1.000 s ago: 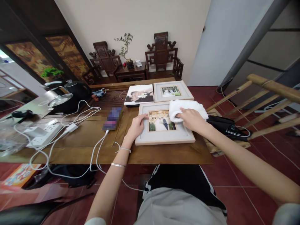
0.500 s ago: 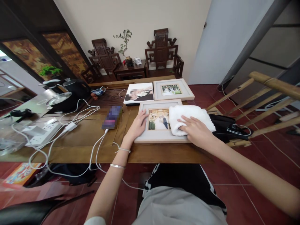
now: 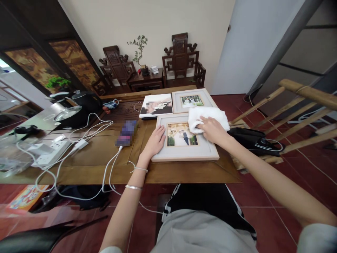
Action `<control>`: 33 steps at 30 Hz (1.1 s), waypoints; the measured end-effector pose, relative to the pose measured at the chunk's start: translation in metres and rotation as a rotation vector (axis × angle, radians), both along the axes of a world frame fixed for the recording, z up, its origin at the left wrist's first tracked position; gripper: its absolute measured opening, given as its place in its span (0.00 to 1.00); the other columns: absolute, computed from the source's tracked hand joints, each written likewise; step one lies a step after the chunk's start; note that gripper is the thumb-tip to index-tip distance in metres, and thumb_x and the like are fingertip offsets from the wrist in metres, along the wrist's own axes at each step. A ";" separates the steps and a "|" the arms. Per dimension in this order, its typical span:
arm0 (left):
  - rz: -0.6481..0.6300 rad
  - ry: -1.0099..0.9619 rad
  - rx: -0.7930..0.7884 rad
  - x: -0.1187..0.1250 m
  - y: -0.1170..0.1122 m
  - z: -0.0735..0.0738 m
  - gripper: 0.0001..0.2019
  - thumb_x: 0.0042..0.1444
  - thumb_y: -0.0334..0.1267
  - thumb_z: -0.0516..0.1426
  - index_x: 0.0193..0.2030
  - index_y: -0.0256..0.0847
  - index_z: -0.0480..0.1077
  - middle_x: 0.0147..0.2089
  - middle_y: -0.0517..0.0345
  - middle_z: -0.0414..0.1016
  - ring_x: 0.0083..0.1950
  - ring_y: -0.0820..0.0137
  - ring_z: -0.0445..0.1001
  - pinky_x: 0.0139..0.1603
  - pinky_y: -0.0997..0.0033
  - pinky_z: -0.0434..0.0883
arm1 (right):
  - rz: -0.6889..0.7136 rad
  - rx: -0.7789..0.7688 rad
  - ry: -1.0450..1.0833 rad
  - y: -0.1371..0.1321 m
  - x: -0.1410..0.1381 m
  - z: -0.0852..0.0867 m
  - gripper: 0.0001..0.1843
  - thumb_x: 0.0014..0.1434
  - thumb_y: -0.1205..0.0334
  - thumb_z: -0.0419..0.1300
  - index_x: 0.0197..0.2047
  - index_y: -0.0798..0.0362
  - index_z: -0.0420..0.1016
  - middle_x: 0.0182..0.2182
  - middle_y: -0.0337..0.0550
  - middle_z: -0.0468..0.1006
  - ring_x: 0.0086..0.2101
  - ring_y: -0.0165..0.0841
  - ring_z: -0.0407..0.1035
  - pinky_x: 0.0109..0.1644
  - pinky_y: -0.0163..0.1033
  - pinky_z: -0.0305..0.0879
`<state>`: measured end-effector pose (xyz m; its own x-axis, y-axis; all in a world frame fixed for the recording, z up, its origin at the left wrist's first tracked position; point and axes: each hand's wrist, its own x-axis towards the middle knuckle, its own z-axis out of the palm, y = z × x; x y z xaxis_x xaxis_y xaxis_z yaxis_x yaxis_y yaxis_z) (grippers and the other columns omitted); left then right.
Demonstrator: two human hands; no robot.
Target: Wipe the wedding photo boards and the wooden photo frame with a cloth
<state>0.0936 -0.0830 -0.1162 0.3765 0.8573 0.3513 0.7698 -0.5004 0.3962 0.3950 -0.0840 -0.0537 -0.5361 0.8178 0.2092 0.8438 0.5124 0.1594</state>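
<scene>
A photo frame (image 3: 184, 154) with a pale wooden border lies flat on the table close to me, a wedding picture in its middle. My left hand (image 3: 156, 141) rests on the frame's left edge, its fingers laid flat over the border. Bunched under the fingers of my right hand (image 3: 210, 129) is a white towel (image 3: 214, 115), pressed on the frame's upper right corner and covering it. Part of the towel overlaps the lower edge of a second photo frame (image 3: 177, 104) behind. Beside that one, a photo album or print (image 3: 158, 105) shows a blurred picture.
Left on the wooden table (image 3: 86, 172) are a phone (image 3: 125, 133) on a white cable, a power strip (image 3: 51, 153), tangled cords, and a black pan (image 3: 68, 119) with a glass lid. At right stands a bamboo chair (image 3: 297, 88) holding a black bag (image 3: 247, 138).
My right hand has slid the towel up and leftward, from the frame's right side to its upper right corner, uncovering the lower right border. My left hand stays at the left edge.
</scene>
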 end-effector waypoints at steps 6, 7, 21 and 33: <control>-0.003 0.017 0.011 0.001 -0.001 0.000 0.23 0.66 0.39 0.48 0.66 0.34 0.63 0.70 0.43 0.63 0.74 0.57 0.54 0.73 0.49 0.54 | 0.017 -0.056 0.005 -0.052 0.002 -0.007 0.31 0.47 0.82 0.52 0.52 0.58 0.78 0.61 0.54 0.71 0.65 0.48 0.58 0.66 0.56 0.56; -0.002 0.019 0.012 0.001 -0.001 0.000 0.23 0.66 0.39 0.48 0.66 0.33 0.63 0.69 0.42 0.63 0.74 0.57 0.54 0.73 0.50 0.54 | 0.027 -0.068 0.013 -0.063 0.004 -0.007 0.31 0.46 0.82 0.52 0.52 0.57 0.78 0.61 0.54 0.71 0.65 0.47 0.58 0.66 0.56 0.56; -0.012 0.027 0.017 0.001 -0.003 0.002 0.24 0.66 0.39 0.48 0.66 0.33 0.64 0.69 0.42 0.63 0.74 0.57 0.54 0.73 0.49 0.55 | -0.037 -0.174 -0.001 -0.059 0.005 0.013 0.32 0.49 0.80 0.51 0.55 0.53 0.78 0.62 0.56 0.70 0.53 0.47 0.71 0.57 0.49 0.66; -0.017 0.021 0.019 0.002 -0.004 0.003 0.23 0.66 0.39 0.48 0.65 0.34 0.64 0.69 0.43 0.64 0.74 0.57 0.54 0.73 0.49 0.55 | -0.015 -0.071 0.048 -0.029 -0.006 -0.001 0.31 0.49 0.81 0.50 0.54 0.57 0.77 0.57 0.56 0.74 0.62 0.47 0.60 0.64 0.52 0.55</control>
